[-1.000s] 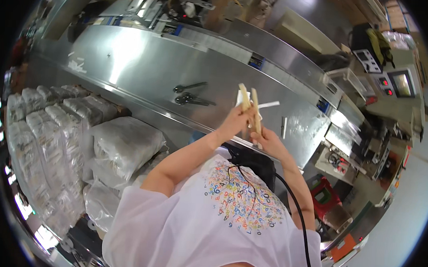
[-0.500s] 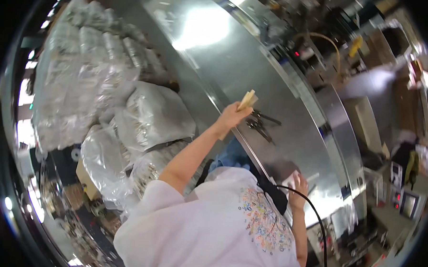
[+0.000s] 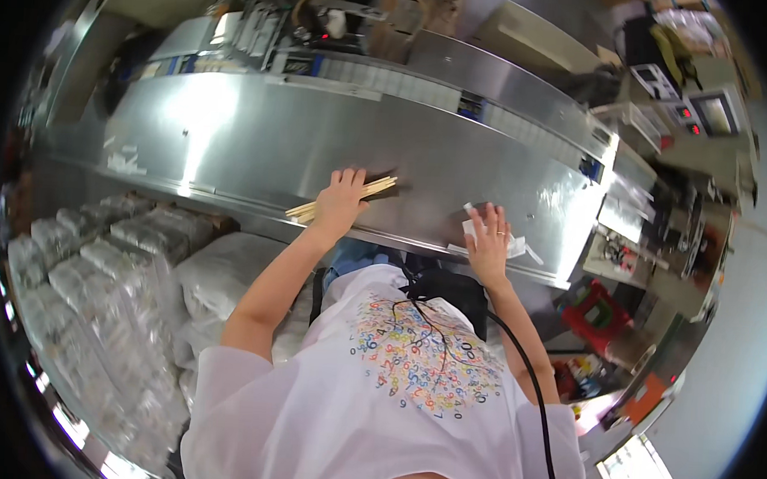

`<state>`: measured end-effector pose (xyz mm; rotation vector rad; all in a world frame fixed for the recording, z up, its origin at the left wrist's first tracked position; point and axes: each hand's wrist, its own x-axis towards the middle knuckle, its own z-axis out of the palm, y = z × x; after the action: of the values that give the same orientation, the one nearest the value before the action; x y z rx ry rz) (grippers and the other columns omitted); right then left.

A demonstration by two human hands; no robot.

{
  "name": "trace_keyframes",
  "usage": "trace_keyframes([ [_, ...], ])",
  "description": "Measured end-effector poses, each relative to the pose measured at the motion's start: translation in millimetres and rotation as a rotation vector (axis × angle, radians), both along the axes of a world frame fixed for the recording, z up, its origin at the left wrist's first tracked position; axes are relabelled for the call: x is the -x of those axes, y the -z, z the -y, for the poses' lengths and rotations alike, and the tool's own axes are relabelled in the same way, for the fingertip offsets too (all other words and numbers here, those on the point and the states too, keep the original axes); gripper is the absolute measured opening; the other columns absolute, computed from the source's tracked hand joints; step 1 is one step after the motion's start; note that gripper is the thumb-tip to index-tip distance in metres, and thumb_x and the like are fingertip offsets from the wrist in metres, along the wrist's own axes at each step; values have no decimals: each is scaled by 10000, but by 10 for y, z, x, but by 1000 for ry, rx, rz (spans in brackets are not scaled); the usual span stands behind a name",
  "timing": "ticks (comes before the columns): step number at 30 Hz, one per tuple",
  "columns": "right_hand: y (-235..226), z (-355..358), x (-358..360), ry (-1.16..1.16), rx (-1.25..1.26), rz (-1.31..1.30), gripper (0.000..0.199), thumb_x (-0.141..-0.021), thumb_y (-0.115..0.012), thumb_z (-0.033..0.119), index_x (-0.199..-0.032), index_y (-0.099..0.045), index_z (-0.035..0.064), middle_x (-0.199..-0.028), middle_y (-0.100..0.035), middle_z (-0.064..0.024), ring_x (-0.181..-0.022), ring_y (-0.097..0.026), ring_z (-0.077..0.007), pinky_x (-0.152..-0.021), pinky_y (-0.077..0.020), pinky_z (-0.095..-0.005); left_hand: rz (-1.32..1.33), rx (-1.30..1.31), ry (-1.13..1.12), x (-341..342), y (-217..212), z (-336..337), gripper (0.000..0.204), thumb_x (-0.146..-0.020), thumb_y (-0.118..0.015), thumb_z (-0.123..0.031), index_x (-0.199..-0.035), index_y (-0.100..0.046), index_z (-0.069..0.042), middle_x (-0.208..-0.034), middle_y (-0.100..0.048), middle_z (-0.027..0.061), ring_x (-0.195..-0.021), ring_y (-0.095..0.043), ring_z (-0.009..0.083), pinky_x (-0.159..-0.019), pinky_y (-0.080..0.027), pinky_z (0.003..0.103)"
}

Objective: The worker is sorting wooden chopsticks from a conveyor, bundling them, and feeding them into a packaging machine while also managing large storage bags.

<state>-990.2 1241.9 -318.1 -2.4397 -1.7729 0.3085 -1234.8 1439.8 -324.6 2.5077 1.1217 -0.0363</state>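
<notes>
The left hand [image 3: 341,202] is gripping the sticks [image 3: 378,187] mid-length, their long axis slanting away rightward over the table [image 3: 294,133]; the right hand [image 3: 489,241], fingers loosely spread, is covering white strips [image 3: 517,246].

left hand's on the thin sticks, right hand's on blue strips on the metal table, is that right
The strips are white, not blue, as the head view shows. The left hand is on the thin sticks and the right hand on the strips.
</notes>
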Motion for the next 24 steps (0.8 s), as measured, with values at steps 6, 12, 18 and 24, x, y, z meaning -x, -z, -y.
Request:
trace_keyframes([
  [6,97,594,-318,160,-48,-110,490,-801,-585,234,-1254,-448,107,-1311,-384,-163,-1255,-302,-363,-1012,-245,-513,-26,-77,238,-17,73,46,365,-666,-689,-175,-962,-506,-66,-951,-477,68,-956,-481,233,-666,-528,313],
  [12,305,575,-80,520,-118,27,627,-791,-578,468,-1312,-405,165,-1359,-316,-152,-1259,-255,-396,-984,-201,-601,-104,-191,344,-64,77,171,334,-651,-671,-172,-944,-533,-88,-902,-508,53,-951,-485,215,-657,-529,293],
  [18,222,683,7,118,-121,77,719,-706,-611,567,-1317,-405,248,-1353,-320,-111,-1195,-327,-370,-911,-281,-598,-65,-194,218,-114,98,373,277,-686,-629,-158,-942,-549,-90,-900,-530,45,-911,-505,225,-659,-515,339],
  [24,420,645,138,-209,-239,-86,472,-650,-704,332,-1045,-528,145,-1023,-488,-80,-961,-467,-275,-785,-373,-466,153,-266,-71,-323,-251,669,197,-723,-609,-160,-899,-576,-78,-840,-568,78,-808,-533,281,-637,-477,388],
])
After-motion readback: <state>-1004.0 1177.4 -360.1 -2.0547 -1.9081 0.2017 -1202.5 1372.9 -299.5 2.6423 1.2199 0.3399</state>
